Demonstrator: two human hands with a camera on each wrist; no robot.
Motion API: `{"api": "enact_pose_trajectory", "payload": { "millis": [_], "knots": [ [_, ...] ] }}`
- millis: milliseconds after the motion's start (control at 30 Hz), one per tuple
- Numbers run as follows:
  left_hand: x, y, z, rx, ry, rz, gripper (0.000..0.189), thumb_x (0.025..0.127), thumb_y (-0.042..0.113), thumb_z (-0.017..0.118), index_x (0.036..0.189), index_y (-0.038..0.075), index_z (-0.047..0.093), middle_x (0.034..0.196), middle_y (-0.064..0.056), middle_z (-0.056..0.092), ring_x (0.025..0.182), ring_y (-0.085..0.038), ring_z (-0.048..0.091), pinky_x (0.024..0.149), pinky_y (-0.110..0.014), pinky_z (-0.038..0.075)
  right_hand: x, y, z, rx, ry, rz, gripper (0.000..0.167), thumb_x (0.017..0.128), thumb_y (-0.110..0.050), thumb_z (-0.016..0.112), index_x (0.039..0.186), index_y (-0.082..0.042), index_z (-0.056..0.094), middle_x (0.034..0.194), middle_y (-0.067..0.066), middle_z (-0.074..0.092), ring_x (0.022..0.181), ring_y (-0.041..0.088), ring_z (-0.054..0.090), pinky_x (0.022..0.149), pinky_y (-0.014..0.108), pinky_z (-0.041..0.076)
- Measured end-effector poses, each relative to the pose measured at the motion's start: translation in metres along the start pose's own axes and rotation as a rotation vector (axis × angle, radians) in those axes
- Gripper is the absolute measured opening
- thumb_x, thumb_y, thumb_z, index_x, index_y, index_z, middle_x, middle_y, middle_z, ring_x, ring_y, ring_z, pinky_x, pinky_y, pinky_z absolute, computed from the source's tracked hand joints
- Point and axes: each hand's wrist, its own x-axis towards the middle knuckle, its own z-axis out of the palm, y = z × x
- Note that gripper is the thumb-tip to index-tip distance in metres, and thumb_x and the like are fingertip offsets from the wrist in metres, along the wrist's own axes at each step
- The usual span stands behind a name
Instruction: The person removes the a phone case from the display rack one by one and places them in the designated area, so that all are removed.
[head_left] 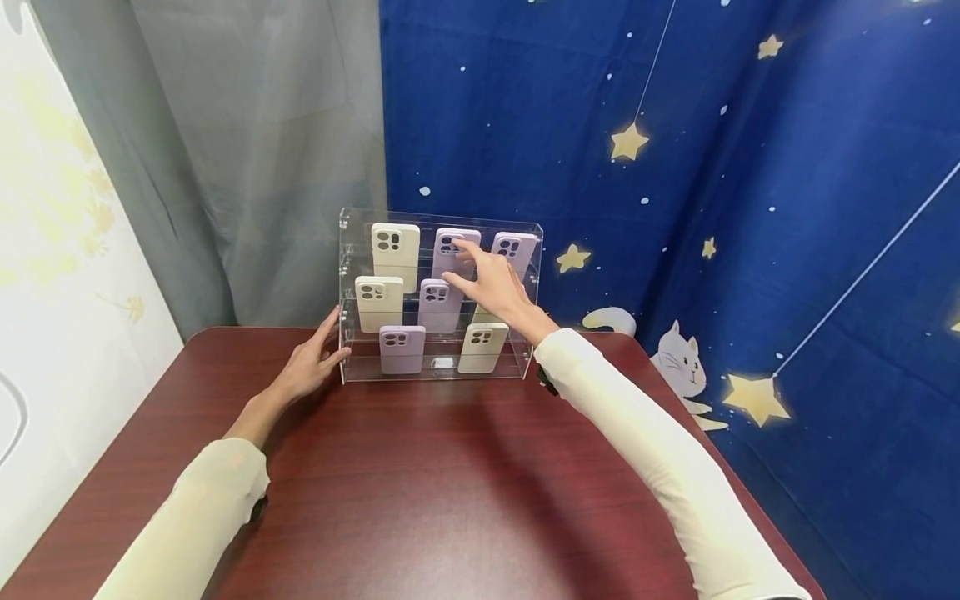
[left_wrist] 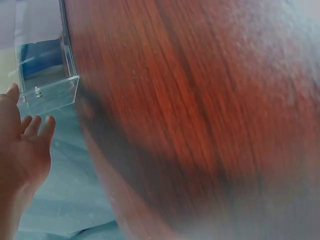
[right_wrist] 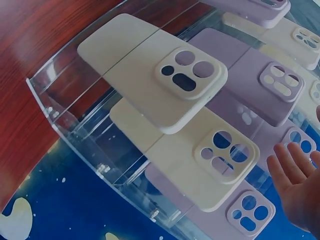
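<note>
A clear acrylic tiered display stand (head_left: 442, 377) holds cream and lavender phone cases with camera cutouts in three rows. My right hand (head_left: 491, 283) reaches over the upper right of the stand, fingers spread. Its fingertips overlap the top-middle lavender case (head_left: 444, 265) in the head view. In the right wrist view, extended fingers (right_wrist: 281, 170) show beside that row's camera cutouts, with nothing gripped. At the stand's left side panel, my left hand (head_left: 306, 368) lies with its fingers along the panel and its thumb toward the front edge. The left wrist view shows loosely extended fingers at the clear panel (left_wrist: 52, 95).
The stand sits near the back edge of a dark red wooden table (head_left: 390, 500). Behind it hang a grey curtain (head_left: 277, 167) and a blue curtain (head_left: 540, 117) printed with stars and a cat. A white patterned cloth (head_left: 67, 333) hangs at the left.
</note>
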Motion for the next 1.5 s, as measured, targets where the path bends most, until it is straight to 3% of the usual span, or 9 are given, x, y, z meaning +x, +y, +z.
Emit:
{"api": "enact_pose_trajectory", "payload": {
  "millis": [233, 433, 567, 733, 1067, 1300, 1500],
  "knots": [
    [-0.001, -0.005, 0.003, -0.091, 0.016, -0.044, 0.087, 0.102, 0.006, 0.066, 0.169, 0.026, 0.013, 0.153, -0.033, 0.044, 0.14, -0.048, 0.046, 0.113, -0.062, 0.04, 0.003, -0.004, 0.007, 0.077, 0.026, 0.004, 0.063, 0.096, -0.033, 0.078, 0.151, -0.013, 0.054, 0.129, 0.009, 0.073, 0.119, 0.023, 0.07, 0.098, 0.04, 0.059],
    [0.004, -0.005, 0.005, -0.187, 0.034, -0.047, 0.087, 0.1, -0.001, 0.066, 0.168, 0.023, 0.018, 0.152, -0.036, 0.045, 0.135, -0.051, 0.051, 0.106, -0.052, 0.047, 0.009, -0.007, 0.006, 0.109, 0.028, 0.013, 0.061, 0.097, -0.029, 0.078, 0.151, -0.013, 0.054, 0.129, 0.009, 0.073, 0.117, 0.022, 0.071, 0.096, 0.037, 0.06],
    [0.008, -0.003, 0.005, -0.213, 0.047, -0.064, 0.086, 0.1, -0.001, 0.067, 0.168, 0.024, 0.021, 0.147, -0.036, 0.05, 0.13, -0.05, 0.056, 0.099, -0.032, 0.054, 0.014, -0.007, 0.005, 0.114, 0.032, 0.014, 0.061, 0.097, -0.027, 0.078, 0.151, -0.012, 0.055, 0.128, 0.009, 0.073, 0.114, 0.022, 0.072, 0.095, 0.035, 0.061],
    [0.012, 0.001, 0.003, -0.272, 0.069, -0.09, 0.085, 0.1, -0.002, 0.067, 0.167, 0.028, 0.025, 0.144, -0.036, 0.053, 0.126, -0.051, 0.059, 0.086, -0.008, 0.052, 0.02, -0.007, 0.004, 0.14, 0.055, 0.003, 0.058, 0.095, -0.023, 0.079, 0.148, -0.01, 0.057, 0.125, 0.011, 0.074, 0.111, 0.024, 0.073, 0.096, 0.034, 0.06],
    [0.003, 0.007, 0.002, -0.341, 0.057, -0.123, 0.086, 0.098, -0.006, 0.068, 0.167, 0.024, 0.024, 0.145, -0.039, 0.049, 0.127, -0.052, 0.057, 0.089, -0.015, 0.056, 0.023, -0.011, 0.013, 0.19, 0.066, 0.012, 0.055, 0.095, -0.018, 0.08, 0.144, -0.006, 0.06, 0.123, 0.013, 0.074, 0.108, 0.025, 0.075, 0.095, 0.031, 0.06],
    [0.004, 0.005, 0.004, -0.311, 0.067, -0.148, 0.086, 0.097, -0.002, 0.071, 0.166, 0.024, 0.026, 0.143, -0.038, 0.052, 0.126, -0.05, 0.058, 0.089, -0.018, 0.057, 0.026, -0.013, 0.018, 0.229, 0.075, 0.036, 0.055, 0.094, -0.017, 0.081, 0.144, -0.004, 0.06, 0.123, 0.015, 0.074, 0.109, 0.025, 0.074, 0.095, 0.029, 0.06],
    [0.005, 0.004, 0.005, -0.32, 0.104, -0.131, 0.085, 0.096, -0.002, 0.073, 0.165, 0.02, 0.029, 0.139, -0.038, 0.055, 0.122, -0.051, 0.061, 0.089, -0.018, 0.056, 0.032, -0.014, 0.022, 0.247, 0.078, 0.048, 0.054, 0.094, -0.018, 0.081, 0.142, -0.005, 0.062, 0.123, 0.015, 0.074, 0.107, 0.025, 0.075, 0.092, 0.026, 0.06]
  ]
}}
